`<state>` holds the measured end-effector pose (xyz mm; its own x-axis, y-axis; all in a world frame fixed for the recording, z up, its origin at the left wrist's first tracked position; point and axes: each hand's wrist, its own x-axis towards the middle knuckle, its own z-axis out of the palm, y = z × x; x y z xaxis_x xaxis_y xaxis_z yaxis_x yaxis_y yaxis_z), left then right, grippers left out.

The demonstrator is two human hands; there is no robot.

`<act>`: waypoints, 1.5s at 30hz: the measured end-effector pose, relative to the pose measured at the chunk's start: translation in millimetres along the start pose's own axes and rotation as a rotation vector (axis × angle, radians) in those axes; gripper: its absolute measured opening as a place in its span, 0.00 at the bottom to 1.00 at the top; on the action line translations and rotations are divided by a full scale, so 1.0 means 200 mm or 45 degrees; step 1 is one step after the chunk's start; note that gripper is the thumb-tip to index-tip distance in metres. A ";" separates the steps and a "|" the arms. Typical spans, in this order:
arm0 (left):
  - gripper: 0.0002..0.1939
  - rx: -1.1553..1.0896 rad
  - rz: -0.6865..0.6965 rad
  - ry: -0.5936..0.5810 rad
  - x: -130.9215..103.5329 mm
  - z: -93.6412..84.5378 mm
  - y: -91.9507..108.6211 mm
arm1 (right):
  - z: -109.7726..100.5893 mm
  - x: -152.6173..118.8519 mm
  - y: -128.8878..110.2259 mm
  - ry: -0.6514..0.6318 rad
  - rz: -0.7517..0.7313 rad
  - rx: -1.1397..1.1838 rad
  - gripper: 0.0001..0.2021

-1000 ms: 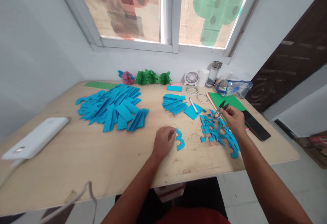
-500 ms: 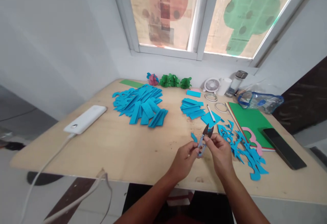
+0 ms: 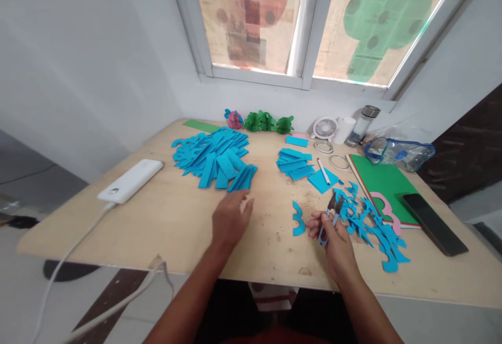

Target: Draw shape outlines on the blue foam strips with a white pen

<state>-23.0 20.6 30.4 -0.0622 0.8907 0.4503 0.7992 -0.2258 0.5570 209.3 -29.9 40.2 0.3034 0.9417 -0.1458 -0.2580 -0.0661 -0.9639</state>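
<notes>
My left hand point(image 3: 232, 219) is at the front edge of the large pile of blue paper pieces point(image 3: 214, 158), its fingertips by the folded strips. Whether it grips a strip is hard to tell. In my right hand point(image 3: 335, 237) are small thread snips point(image 3: 330, 218) with dark blades pointing away from me. A wavy blue cutout point(image 3: 298, 219) lies on the wooden table between my hands. Blue scraps point(image 3: 364, 218) spread out to the right of the snips. Behind them are a smaller stack of blue strips point(image 3: 294, 163) and a white pen point(image 3: 323, 171) on a blue sheet.
A white power bank point(image 3: 131, 181) with a cable lies at the left. A phone point(image 3: 435, 224), green sheets point(image 3: 386, 187) and a pink cutout point(image 3: 386, 210) are at the right. Along the back stand paper figures point(image 3: 264, 121), a small fan point(image 3: 325, 128) and a bottle point(image 3: 363, 126).
My left hand has left the snips and moved left to the blue pile. My right hand has shifted right with the snips. The wavy cutout between them is now fully visible.
</notes>
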 end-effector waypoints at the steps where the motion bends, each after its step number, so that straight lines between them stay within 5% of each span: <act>1: 0.14 0.175 0.004 0.025 0.04 -0.01 -0.07 | -0.01 0.00 0.00 0.009 -0.003 0.001 0.24; 4: 0.17 0.574 0.008 0.000 0.14 -0.02 -0.21 | -0.01 -0.03 0.02 -0.013 -0.003 -0.005 0.23; 7: 0.12 0.625 0.017 0.012 0.18 0.00 -0.26 | -0.01 -0.05 0.04 -0.038 0.010 0.003 0.22; 17: 0.12 0.512 0.161 0.166 0.00 0.02 -0.11 | 0.13 -0.03 0.04 -0.083 0.015 0.001 0.24; 22: 0.17 0.726 -0.040 0.013 0.14 -0.02 -0.19 | 0.20 -0.05 0.06 -0.161 0.061 0.036 0.25; 28: 0.12 0.766 0.000 -0.076 0.21 -0.02 -0.26 | 0.19 -0.07 0.06 -0.159 0.069 0.043 0.25; 32: 0.12 0.735 0.037 -0.033 0.13 -0.02 -0.16 | 0.22 -0.05 0.04 -0.142 0.076 0.056 0.23; 40: 0.07 0.400 0.343 0.120 -0.14 0.01 0.21 | 0.38 0.01 0.08 0.023 0.034 0.097 0.19; 45: 0.09 0.281 0.466 0.073 -0.19 0.07 0.28 | 0.38 0.06 0.09 0.058 0.009 0.033 0.19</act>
<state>32.6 -20.8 35.0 0.2208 0.7428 0.6320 0.8831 -0.4273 0.1936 137.8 4.6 37.8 0.3430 0.9251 -0.1631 -0.2838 -0.0635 -0.9568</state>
